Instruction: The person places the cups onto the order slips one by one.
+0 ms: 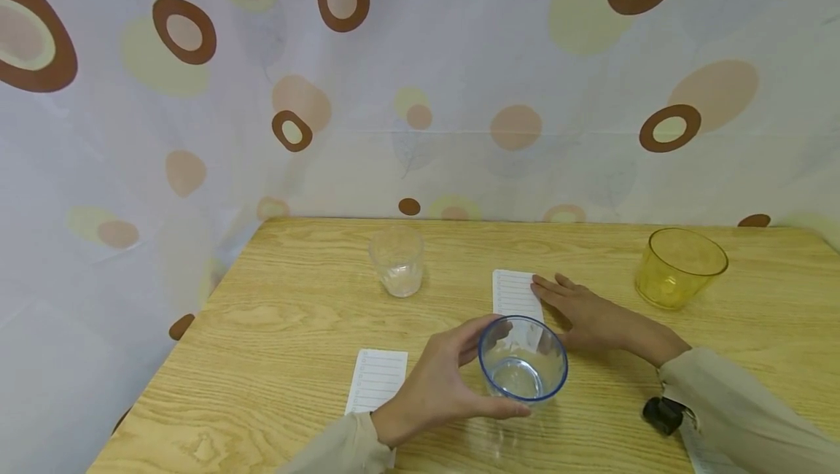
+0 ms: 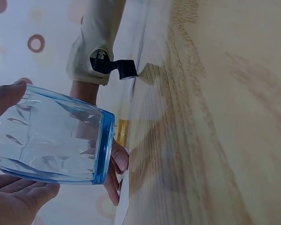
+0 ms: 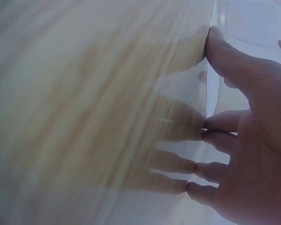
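Observation:
A clear glass bowl with a blue rim [image 1: 530, 363] is in my left hand [image 1: 438, 379], whose thumb and fingers hold it from opposite sides. The left wrist view shows the bowl [image 2: 54, 136] large and close, above the wooden table. Just beyond it, my right hand [image 1: 587, 319] lies low over the table, its fingers stretched out at the right edge of a lined paper slip [image 1: 515, 292]. From the right wrist, that hand [image 3: 257, 136] has its fingertips down at the surface and the thumb spread by the paper's edge [image 3: 212, 93]. The bowl covers the slip's near end.
A clear glass [image 1: 397, 266] stands at the back left and a yellow transparent bowl [image 1: 663, 281] at the back right. Another lined slip [image 1: 380, 375] lies left of my left hand, partly covered by it; one more [image 1: 705, 452] shows under my right sleeve. A patterned curtain [image 1: 459, 95] hangs behind the table.

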`<act>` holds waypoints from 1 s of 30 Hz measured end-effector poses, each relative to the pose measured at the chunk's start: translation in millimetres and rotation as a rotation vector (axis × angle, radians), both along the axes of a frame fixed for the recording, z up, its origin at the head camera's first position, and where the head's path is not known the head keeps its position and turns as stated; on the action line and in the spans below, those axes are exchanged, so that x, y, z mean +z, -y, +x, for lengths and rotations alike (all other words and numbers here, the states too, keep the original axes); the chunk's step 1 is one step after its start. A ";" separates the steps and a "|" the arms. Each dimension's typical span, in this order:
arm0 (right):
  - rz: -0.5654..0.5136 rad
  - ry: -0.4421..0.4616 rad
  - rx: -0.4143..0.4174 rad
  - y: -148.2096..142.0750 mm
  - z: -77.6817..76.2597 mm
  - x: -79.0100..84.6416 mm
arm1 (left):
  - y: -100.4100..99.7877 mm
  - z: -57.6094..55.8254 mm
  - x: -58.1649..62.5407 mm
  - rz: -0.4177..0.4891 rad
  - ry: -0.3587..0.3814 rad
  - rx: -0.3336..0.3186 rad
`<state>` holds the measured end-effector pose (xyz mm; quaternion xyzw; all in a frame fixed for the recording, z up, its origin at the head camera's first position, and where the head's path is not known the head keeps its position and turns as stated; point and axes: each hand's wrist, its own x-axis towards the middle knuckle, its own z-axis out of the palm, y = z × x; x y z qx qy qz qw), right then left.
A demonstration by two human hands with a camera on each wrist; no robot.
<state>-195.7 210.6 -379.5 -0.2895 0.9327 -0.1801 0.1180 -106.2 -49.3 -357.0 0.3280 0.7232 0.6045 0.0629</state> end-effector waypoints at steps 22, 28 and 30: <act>-0.022 -0.055 0.034 -2.7 1.1 -0.2 | -5.5 -25.3 4.1 -0.036 -0.007 0.095; -0.036 -0.047 0.021 -2.2 1.4 -1.8 | -7.1 -29.4 0.8 -0.041 -0.018 0.109; -0.042 -0.045 0.021 -2.1 1.6 -2.1 | -7.5 -31.0 0.3 -0.046 -0.031 0.114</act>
